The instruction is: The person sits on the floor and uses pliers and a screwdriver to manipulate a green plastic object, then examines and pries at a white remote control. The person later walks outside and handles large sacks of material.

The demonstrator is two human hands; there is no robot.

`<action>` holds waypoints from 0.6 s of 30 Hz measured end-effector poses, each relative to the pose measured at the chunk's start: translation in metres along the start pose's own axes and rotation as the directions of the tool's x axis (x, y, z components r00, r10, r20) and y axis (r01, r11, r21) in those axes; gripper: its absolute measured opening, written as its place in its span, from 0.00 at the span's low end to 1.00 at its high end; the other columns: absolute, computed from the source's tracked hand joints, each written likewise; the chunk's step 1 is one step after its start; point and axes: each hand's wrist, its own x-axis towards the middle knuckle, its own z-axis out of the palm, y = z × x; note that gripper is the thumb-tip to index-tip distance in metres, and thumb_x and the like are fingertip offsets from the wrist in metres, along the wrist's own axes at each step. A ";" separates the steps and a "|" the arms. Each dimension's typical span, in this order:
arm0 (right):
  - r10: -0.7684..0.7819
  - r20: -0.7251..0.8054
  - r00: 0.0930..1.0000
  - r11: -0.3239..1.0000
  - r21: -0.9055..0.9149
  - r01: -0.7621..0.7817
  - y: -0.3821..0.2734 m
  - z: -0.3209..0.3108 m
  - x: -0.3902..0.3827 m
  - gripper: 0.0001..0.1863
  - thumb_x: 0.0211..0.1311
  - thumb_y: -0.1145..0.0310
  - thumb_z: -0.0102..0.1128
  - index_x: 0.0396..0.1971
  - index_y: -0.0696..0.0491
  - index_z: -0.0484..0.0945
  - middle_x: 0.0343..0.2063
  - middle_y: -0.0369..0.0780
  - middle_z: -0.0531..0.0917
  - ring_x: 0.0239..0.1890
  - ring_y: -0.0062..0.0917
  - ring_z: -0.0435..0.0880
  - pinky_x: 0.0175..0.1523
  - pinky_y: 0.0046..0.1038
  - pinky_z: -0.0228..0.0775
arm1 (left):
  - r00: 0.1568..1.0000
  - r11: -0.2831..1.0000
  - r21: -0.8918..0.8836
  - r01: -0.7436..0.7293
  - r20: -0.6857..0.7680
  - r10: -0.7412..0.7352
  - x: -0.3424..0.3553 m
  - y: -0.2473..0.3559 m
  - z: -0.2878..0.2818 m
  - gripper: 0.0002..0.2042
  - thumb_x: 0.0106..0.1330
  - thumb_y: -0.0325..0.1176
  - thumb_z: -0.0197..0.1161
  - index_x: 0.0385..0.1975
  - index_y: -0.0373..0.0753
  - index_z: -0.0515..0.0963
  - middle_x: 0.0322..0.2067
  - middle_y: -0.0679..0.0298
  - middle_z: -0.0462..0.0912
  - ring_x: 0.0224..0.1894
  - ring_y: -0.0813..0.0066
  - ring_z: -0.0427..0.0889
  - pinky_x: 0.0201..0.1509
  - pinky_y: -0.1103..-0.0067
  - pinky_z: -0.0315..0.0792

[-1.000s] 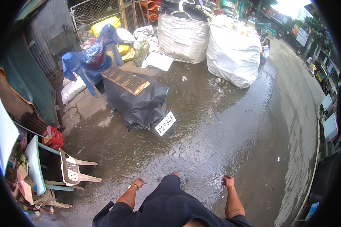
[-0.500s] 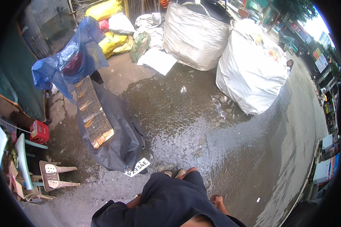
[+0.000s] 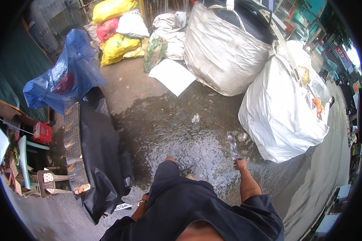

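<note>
My right hand (image 3: 240, 164) hangs out to the right over the wet ground, fingers curled in, with nothing visible in it. Below it in depth, a strip of clear plastic litter (image 3: 232, 142) lies on the ground. Beside my dark shirt, my left hand (image 3: 145, 197) shows only in part, a band on its wrist; its fingers are hidden. To its left stands a long form, seemingly a motorcycle, under a black cover (image 3: 102, 148) and a blue sheet (image 3: 64, 76). A long patterned panel (image 3: 72, 148) lies along its side, and a white plate (image 3: 122, 206) shows low at its near end.
Two large white bulk sacks (image 3: 225, 52) stand at the far right, full. Yellow bags (image 3: 116, 48) and other sacks pile at the back, near a flat white sheet (image 3: 173, 76). A red crate (image 3: 42, 132) and a brown chair (image 3: 48, 182) are at left.
I have moved forward: the covered form, sacks and litter sit lower in view. My right arm has swung forward and out; my left hand stays by my side.
</note>
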 end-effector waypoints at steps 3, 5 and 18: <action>-0.297 0.010 0.955 0.953 -0.063 0.297 -0.232 0.010 0.067 0.17 0.65 0.65 0.60 0.48 0.60 0.80 0.27 0.40 0.84 0.23 0.26 0.83 0.27 0.29 0.74 | 0.997 0.995 0.070 0.073 -0.034 -0.071 0.047 0.060 -0.012 0.21 0.63 0.48 0.57 0.46 0.40 0.82 0.48 0.49 0.84 0.50 0.52 0.83 0.53 0.63 0.76; -0.475 -0.007 0.880 0.875 -0.112 0.471 -0.344 0.006 0.118 0.18 0.66 0.64 0.60 0.49 0.60 0.80 0.28 0.39 0.84 0.24 0.25 0.82 0.28 0.28 0.74 | 0.994 0.994 -0.016 0.109 0.024 -0.109 0.105 0.115 -0.005 0.20 0.64 0.48 0.58 0.47 0.41 0.82 0.46 0.51 0.84 0.48 0.53 0.84 0.51 0.62 0.77; 0.261 0.263 0.929 0.951 -0.233 -0.202 -0.466 0.197 0.271 0.15 0.66 0.61 0.61 0.41 0.58 0.81 0.35 0.44 0.87 0.27 0.32 0.87 0.29 0.34 0.80 | 0.947 0.828 -0.558 -0.058 -0.294 -0.131 0.370 0.491 -0.407 0.19 0.69 0.44 0.62 0.50 0.35 0.79 0.34 0.60 0.87 0.30 0.71 0.85 0.29 0.72 0.81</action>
